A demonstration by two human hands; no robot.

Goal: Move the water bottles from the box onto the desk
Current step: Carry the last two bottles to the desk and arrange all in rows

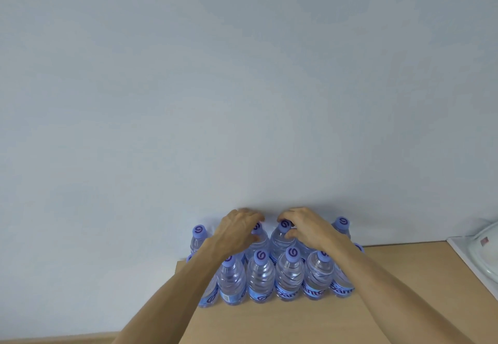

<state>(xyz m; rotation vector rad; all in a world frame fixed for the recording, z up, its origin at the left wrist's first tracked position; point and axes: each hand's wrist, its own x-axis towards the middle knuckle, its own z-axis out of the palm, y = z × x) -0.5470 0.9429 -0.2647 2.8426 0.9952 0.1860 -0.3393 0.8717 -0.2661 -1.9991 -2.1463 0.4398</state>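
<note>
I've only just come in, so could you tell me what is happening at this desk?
A person is arranging water bottles standing upright in rows on a wooden desk against the wall. The left hand and the right hand each reach over the front row to the cap of a back-row bottle. No box is in view.

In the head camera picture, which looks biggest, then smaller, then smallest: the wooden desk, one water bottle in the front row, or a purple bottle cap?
1. The wooden desk looks largest.
2. A front-row water bottle comes next.
3. A purple bottle cap looks smallest.
This cap sits farther back, but caps nearer the camera also look smaller than a bottle.
</note>
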